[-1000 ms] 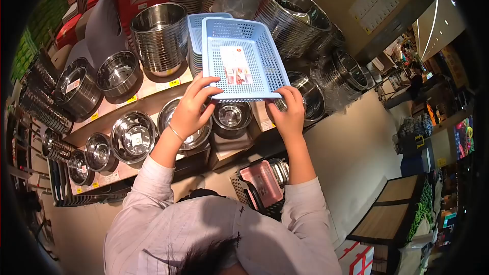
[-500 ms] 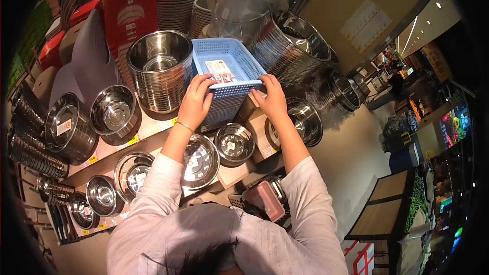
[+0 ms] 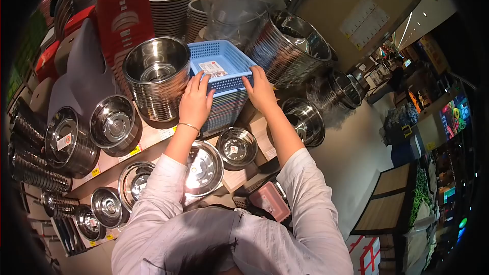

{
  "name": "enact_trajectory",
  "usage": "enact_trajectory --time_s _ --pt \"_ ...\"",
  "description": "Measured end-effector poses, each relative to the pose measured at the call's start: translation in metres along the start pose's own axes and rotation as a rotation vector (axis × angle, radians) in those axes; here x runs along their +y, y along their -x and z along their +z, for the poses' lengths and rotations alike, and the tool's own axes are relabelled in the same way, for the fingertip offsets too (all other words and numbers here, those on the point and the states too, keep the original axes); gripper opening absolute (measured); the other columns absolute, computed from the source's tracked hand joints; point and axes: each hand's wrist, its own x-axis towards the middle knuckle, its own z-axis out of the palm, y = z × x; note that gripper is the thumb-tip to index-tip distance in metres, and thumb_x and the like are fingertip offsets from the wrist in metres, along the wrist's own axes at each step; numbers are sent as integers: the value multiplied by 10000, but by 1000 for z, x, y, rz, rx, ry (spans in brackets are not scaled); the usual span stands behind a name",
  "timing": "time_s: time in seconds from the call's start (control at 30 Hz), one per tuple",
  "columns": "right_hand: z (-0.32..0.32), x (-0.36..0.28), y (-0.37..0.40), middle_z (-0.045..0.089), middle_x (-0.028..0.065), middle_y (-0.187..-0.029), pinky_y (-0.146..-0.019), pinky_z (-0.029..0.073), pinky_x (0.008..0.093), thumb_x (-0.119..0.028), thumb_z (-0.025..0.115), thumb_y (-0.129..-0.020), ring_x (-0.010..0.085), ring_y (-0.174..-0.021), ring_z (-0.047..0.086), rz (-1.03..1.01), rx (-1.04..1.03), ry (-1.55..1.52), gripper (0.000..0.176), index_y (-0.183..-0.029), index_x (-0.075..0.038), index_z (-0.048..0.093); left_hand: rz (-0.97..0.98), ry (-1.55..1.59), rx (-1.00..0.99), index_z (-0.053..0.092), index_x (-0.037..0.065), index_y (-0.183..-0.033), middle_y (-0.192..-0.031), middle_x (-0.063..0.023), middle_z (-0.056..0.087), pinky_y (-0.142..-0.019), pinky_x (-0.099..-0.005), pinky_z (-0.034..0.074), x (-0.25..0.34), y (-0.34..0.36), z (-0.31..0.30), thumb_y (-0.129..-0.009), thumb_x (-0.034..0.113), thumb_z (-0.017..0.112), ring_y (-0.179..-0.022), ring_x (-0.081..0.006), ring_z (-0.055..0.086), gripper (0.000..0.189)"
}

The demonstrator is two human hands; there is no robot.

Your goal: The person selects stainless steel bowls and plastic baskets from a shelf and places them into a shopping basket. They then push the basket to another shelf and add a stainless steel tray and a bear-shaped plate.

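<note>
A light blue perforated plastic basket (image 3: 230,83) with a white label lying inside sits on top of a tall stack of similar baskets (image 3: 226,111). My left hand (image 3: 197,99) grips its near left corner, fingers over the rim and thumb against the front wall. At the near right corner, my right hand (image 3: 261,90) holds the rim the same way. Close by my left hand stands a tall stack of stainless steel pots (image 3: 160,94). Steel bowls (image 3: 237,147) rest on a lower shelf below the basket stack.
More steel basins (image 3: 116,125) line the shelves to the left. Red plastic stools (image 3: 122,18) and grey buckets (image 3: 170,12) stand behind. To the right are nested steel pots (image 3: 290,46) in plastic wrap and a wall (image 3: 351,0). A pink container (image 3: 271,201) lies low in front.
The view has shifted slightly. Both hands and the blue basket appear a little further left, and the right hand sits higher against the corner. More of the stack's front shows.
</note>
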Motion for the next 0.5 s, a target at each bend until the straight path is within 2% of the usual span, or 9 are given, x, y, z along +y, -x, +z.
enact_trajectory --time_s 0.17,0.27,0.33,0.37,0.43,0.47,0.5 --pt "2 1 0 430 205 -1176 -870 386 392 -251 476 -851 372 -1053 441 -30 25 -13 408 -1122 46 410 -3 7 41 492 45 -1070 -1152 -118 480 -824 -369 427 -1 1 7 -830 154 497 -982 -305 510 264" --pt "17 13 8 417 202 -1212 -907 360 398 -270 458 -859 369 -1105 402 6 -68 33 434 -1154 43 402 -156 132 -129 568 10 -924 -1021 -137 545 -827 -386 418 -5 -2 6 -835 145 478 -942 -338 511 186" --pt "22 12 16 375 163 -1279 -942 323 435 -327 429 -868 406 -1138 362 43 -205 235 482 -1224 -7 376 -115 35 -209 573 9 -926 -1035 -137 547 -835 -382 416 -8 0 6 -835 154 478 -961 -337 509 196" --pt "24 12 21 375 163 -1279 -942 323 435 -327 429 -868 406 -1138 362 47 -203 235 482 -1224 -7 376 -76 -61 -286 578 8 -929 -1050 -137 549 -844 -377 414 -9 2 6 -835 162 479 -979 -336 507 207" --pt "23 7 30 314 171 -1323 -972 286 446 -344 413 -872 466 -1151 315 99 -197 161 514 -1255 -9 340 -47 -79 -269 580 7 -948 -1080 -138 540 -866 -381 401 -14 14 16 -833 174 483 -1015 -333 492 225" --pt "22 6 34 284 162 -1344 -975 288 422 -336 436 -864 426 -1175 310 129 -218 155 532 -1272 -16 320 -15 -98 -253 581 6 -967 -1111 -138 531 -888 -385 388 -15 19 20 -831 185 487 -1051 -331 477 244" --pt "20 6 40 284 162 -1344 -975 288 422 -336 436 -864 426 -1175 310 155 -214 154 532 -1272 -16 320 2 -91 -272 581 6 -967 -1111 -138 531 -888 -385 388 -16 21 21 -831 185 487 -1051 -331 477 244"
